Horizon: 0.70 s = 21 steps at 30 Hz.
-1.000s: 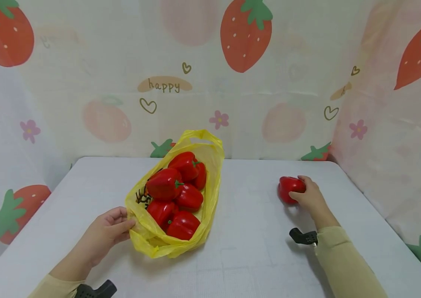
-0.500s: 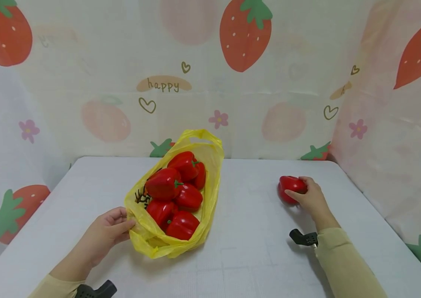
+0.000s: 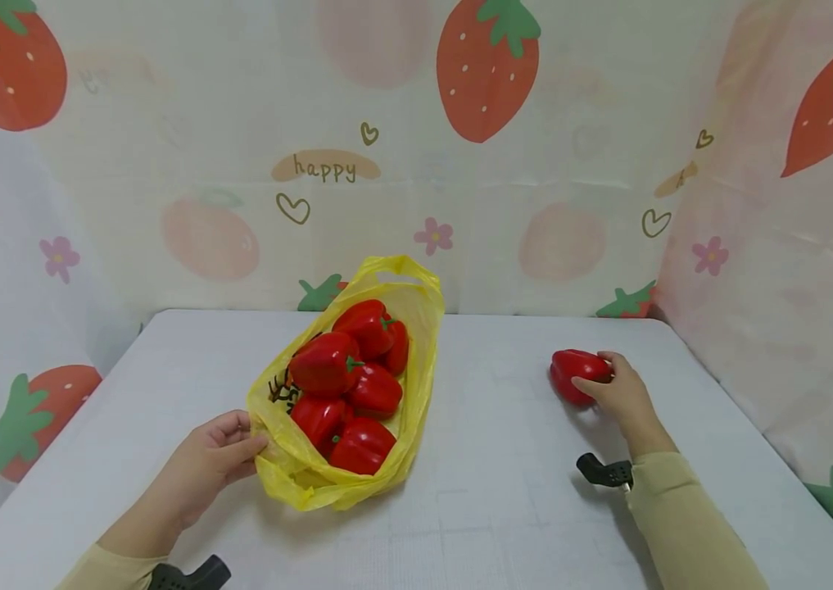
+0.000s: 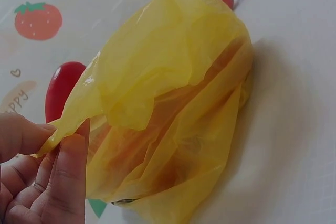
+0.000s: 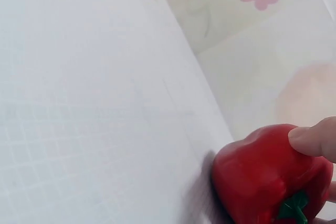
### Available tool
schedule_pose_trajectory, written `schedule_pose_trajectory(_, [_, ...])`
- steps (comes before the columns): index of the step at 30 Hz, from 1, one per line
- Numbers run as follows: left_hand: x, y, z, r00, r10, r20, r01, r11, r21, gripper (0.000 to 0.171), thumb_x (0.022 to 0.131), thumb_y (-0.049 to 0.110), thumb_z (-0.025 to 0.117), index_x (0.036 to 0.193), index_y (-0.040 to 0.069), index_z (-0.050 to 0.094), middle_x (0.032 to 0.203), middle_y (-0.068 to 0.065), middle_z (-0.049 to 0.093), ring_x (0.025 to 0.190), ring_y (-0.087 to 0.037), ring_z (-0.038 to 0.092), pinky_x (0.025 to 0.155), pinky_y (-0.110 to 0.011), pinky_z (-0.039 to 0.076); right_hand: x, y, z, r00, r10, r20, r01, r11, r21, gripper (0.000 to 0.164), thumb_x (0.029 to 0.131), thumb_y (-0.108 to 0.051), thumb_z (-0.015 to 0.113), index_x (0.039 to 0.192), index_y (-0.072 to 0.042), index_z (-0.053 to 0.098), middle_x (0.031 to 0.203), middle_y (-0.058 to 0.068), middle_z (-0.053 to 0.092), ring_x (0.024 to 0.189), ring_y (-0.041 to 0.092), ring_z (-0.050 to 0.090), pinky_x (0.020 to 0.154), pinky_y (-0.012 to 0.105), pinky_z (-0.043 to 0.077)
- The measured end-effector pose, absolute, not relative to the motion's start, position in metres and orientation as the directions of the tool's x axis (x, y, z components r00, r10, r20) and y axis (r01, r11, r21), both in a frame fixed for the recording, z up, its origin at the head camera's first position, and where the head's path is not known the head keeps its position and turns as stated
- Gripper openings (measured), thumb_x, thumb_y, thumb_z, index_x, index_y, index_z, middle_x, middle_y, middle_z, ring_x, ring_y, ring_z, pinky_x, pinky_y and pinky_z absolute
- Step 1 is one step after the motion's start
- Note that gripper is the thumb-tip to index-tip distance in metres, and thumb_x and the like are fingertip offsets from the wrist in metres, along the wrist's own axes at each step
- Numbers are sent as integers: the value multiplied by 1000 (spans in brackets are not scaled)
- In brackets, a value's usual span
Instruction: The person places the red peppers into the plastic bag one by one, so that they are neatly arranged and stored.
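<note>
My left hand (image 3: 213, 459) pinches the near left rim of a yellow plastic bag (image 3: 419, 401) between thumb and fingers; the left wrist view shows the bag's edge (image 4: 63, 129) drawn up in that pinch. Several red bell peppers (image 3: 323, 365) with green stems lie piled inside the bag, its mouth facing me. Over at the right of the table, my right hand (image 3: 626, 397) grips another red bell pepper (image 3: 574, 373). In the right wrist view, the thumb lies on this pepper (image 5: 257, 171), its green stem turned toward the camera, and the other fingers are mostly hidden behind it.
Both hands and the bag are over a white table (image 3: 490, 492). Behind it hangs a strawberry-printed curtain (image 3: 401, 188), which also covers both sides. A black device (image 3: 600, 471) is worn on the right wrist, another (image 3: 191, 574) on the left.
My right hand has shifted very slightly to the right, and a little more of its pepper shows. The left hand and the bag have stayed in place.
</note>
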<state>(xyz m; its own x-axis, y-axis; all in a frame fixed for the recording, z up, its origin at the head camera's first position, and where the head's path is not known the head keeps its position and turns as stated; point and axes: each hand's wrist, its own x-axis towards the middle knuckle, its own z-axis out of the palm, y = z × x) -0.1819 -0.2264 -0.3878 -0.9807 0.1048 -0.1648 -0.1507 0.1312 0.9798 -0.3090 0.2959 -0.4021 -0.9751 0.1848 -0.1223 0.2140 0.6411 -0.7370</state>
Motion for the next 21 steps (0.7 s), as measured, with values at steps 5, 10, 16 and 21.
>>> schedule_pose_trajectory(5, [-181, -227, -388, -981, 98, -170, -155, 144, 977, 45, 88, 24, 62, 118, -5, 45, 95, -4, 64, 85, -14, 61, 78, -28, 53, -309, 296, -402, -976, 174, -132, 214, 633, -744, 83, 83, -34, 66, 144, -5, 17, 140, 27, 27, 124, 44, 27, 94, 53, 41])
schedule_pose_trajectory(10, [-182, -227, -388, -980, 98, -171, -157, 132, 979, 45, 88, 23, 62, 117, -5, 44, 95, -3, 64, 85, -13, 61, 78, -27, 53, -308, 296, -403, -976, 176, -125, 210, 633, -745, 84, 82, -35, 66, 144, -6, 18, 140, 26, 27, 124, 43, 28, 93, 52, 42])
schedule_pose_trajectory(16, [-182, -227, -389, -980, 100, -170, -156, 130, 979, 44, 88, 23, 62, 117, -5, 45, 95, -3, 64, 85, -13, 61, 78, -27, 53, -306, 293, -397, -973, 184, -137, 223, 617, -754, 86, 81, -37, 68, 145, -10, 16, 143, 24, 25, 126, 43, 26, 92, 53, 42])
schedule_pose_trajectory(21, [-182, -227, -391, -980, 102, -168, -153, 138, 979, 45, 88, 24, 62, 118, -5, 45, 96, -4, 64, 85, -14, 61, 78, -28, 53, -304, 283, -383, -982, 159, -102, 178, 596, -783, 88, 79, -36, 69, 145, -12, 16, 144, 21, 25, 126, 43, 27, 91, 53, 43])
